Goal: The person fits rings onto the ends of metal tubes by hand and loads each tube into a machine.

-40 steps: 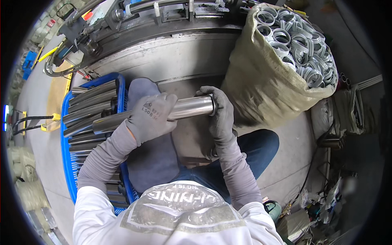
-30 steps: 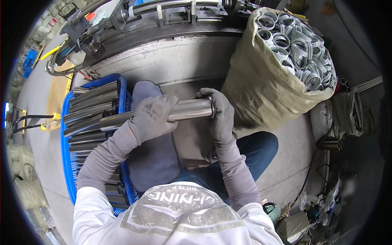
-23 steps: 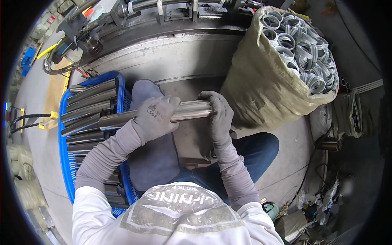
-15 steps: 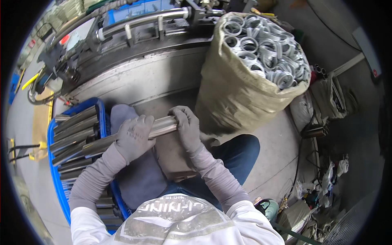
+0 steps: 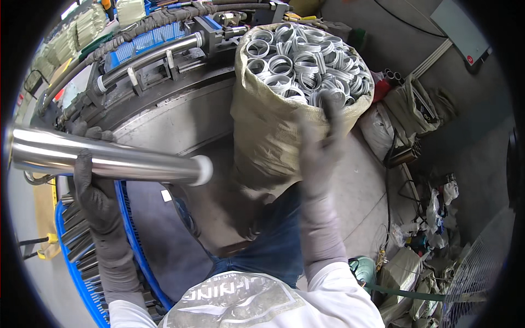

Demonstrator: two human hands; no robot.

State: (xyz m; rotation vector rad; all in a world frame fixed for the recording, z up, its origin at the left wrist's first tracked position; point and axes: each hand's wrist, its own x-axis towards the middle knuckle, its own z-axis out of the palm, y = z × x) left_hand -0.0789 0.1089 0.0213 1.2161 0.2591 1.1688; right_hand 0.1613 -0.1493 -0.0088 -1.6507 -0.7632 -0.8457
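A shiny metal tube (image 5: 139, 162) with a whitish right end lies across the left side of the view, raised above a blue crate. My left hand (image 5: 98, 199), in a grey glove, is closed round it, the thumb in front and the fingertips showing over its top. My right hand (image 5: 320, 145), also gloved, is smeared by motion in front of the sack (image 5: 268, 128). Its fingers look stretched and apart, and I see nothing in them. Many grey-white rings (image 5: 281, 65) fill the sack to its top.
The blue crate (image 5: 127, 218) with dark metal tubes stands at my left, partly behind my arm. A machine with a long metal rod (image 5: 153, 57) runs along the back left. Bags and clutter (image 5: 404, 268) lie on the floor at the right.
The tube held in both hands has swung up and left, now in my left hand alone. My right hand has let go and moved right toward the sack. The view has shifted.
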